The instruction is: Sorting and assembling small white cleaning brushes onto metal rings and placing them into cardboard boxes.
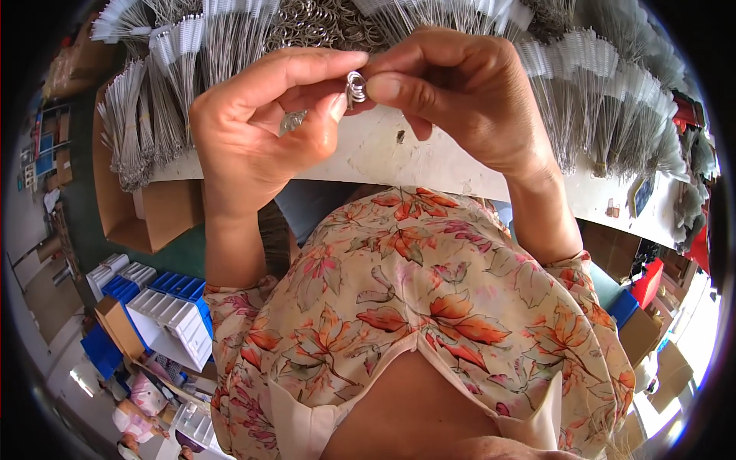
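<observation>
Up over the table edge, my two hands meet at a small cluster of shiny metal rings (356,87). The fingertips and thumb of my left hand (261,123) pinch the rings from the left side. From the right, the thumb and bent forefinger of my right hand (471,96) press on the same rings. Whether anything else is hooked through them is too small to tell. Just beyond my hands lies a heap of loose metal rings (318,24). Another small clump of clear or shiny material (292,120) shows partly behind my left hand.
Bundles of thin wire brushes with white bristles (184,57) line the table's left side, and more brush bundles (590,84) cover its right. The white tabletop (452,165) is scuffed. An open cardboard box (153,215), blue and white bins (172,322) and another person (138,410) are at left.
</observation>
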Tool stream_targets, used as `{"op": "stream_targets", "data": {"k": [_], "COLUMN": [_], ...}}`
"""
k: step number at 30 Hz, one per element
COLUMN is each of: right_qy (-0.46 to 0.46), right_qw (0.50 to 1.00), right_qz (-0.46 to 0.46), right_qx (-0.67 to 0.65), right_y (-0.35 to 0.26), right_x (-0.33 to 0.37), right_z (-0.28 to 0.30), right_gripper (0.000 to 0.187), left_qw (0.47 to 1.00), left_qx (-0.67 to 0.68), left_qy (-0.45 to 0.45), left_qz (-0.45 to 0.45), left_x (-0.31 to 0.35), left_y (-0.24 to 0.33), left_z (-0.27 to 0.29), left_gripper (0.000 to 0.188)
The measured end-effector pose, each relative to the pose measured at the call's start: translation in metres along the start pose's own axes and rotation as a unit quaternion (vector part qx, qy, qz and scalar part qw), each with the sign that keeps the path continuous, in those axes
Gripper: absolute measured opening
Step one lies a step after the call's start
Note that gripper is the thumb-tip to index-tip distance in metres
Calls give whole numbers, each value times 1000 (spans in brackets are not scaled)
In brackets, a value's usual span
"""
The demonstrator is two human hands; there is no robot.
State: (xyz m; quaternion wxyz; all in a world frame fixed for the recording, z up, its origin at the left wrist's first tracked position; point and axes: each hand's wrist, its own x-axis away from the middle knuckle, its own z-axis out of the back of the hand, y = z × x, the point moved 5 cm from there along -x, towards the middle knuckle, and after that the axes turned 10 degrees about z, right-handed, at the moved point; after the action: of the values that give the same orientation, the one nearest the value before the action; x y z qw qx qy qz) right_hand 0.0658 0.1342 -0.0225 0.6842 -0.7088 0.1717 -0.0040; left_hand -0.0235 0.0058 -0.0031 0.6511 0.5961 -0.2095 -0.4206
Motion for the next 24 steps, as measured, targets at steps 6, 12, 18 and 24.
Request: {"op": "stream_targets", "data": {"k": [6,12,18,24], "right_qy": [-21,-8,-180,148], "right_qw": [991,999,857,888], "right_qz": [-99,-5,267,184], "right_qx": [-91,31,403,394], "right_y": [17,43,94,50], "right_x": [4,20,54,13], "right_z": [-6,-25,-59,60], "right_gripper": [17,13,23,13], "left_qw": [1000,982,792,766], "left_qx": [14,34,-565,-587], "left_qy": [10,-28,123,176], "left_qz": [24,181,196,193], "left_x": [-3,-29,-66,-51], "left_y": [-9,-54,-129,-122], "left_z": [4,32,99,104], "left_gripper": [24,28,28,17]}}
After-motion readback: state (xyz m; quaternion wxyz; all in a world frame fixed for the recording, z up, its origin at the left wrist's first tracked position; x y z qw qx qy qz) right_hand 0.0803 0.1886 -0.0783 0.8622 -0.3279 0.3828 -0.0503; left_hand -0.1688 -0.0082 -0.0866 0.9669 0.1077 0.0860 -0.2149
